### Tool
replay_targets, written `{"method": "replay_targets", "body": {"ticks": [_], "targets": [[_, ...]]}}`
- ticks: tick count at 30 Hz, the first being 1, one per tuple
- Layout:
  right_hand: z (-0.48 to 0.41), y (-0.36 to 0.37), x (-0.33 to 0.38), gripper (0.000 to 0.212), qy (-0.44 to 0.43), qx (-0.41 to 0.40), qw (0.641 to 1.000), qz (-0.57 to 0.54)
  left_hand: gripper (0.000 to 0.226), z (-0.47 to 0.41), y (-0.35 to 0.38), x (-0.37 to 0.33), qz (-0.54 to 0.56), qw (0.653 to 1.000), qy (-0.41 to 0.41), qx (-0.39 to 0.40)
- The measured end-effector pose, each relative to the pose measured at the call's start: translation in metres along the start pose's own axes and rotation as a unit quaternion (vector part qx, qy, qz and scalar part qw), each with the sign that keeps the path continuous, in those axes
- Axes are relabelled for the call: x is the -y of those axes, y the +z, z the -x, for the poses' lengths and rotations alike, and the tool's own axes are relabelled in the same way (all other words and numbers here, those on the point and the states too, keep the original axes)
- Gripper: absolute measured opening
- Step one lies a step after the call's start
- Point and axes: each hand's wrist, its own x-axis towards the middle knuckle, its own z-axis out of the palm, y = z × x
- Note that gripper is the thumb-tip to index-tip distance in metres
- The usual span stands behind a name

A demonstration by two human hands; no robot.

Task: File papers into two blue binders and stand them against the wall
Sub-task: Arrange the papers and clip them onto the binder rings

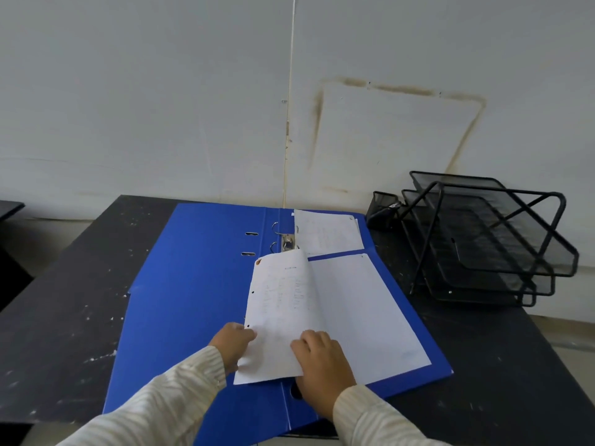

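Low in the frame, the left hand (232, 344) pinches the punched sheet (280, 317); the right hand (322, 365) lies flat on it. Its holes may miss the near binder (193, 317) rings, hidden beneath, and tear.

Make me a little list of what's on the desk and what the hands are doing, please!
near binder: blue binder, lying open on the black desk
far binder: second blue binder, open, rings showing, papers on its right half
lifted sheets: punched pages, raised above a white page lying flat
left hand: pinching the pages' left edge
right hand: resting on their bottom edge
tray: black mesh letter tray, at the right by the wall
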Motion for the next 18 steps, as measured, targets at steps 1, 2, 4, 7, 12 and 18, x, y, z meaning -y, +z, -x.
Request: {"method": "replay_targets", "body": {"ticks": [1, 2, 4, 7, 12, 18], "targets": [[0.001, 0.000, -0.002, 0.031, 0.017, -0.018, 1.000, -0.019, 0.019, -0.002, 0.001, 0.000, 0.014, 1.000, -0.003, -0.016], [0.002, -0.001, -0.004, 0.026, 0.033, -0.033, 0.998, -0.042, 0.022, -0.003, 0.001, 0.000, 0.030, 0.999, -0.005, -0.030], [0.005, -0.001, -0.006, 0.021, 0.068, -0.055, 0.990, -0.111, 0.035, -0.001, 0.003, -0.001, 0.055, 0.997, -0.024, -0.044], [0.012, -0.002, -0.009, 0.013, 0.136, -0.083, 0.958, -0.238, 0.042, 0.008, 0.008, -0.006, 0.094, 0.995, -0.042, -0.014], [0.021, -0.001, -0.020, 0.012, 0.287, -0.102, 0.852, -0.426, 0.040, 0.024, 0.027, -0.026, 0.190, 0.975, -0.005, 0.116], [0.033, -0.006, -0.035, 0.019, 0.423, -0.061, 0.752, -0.502, 0.034, 0.052, 0.079, -0.062, 0.220, 0.946, 0.138, 0.194]]}}
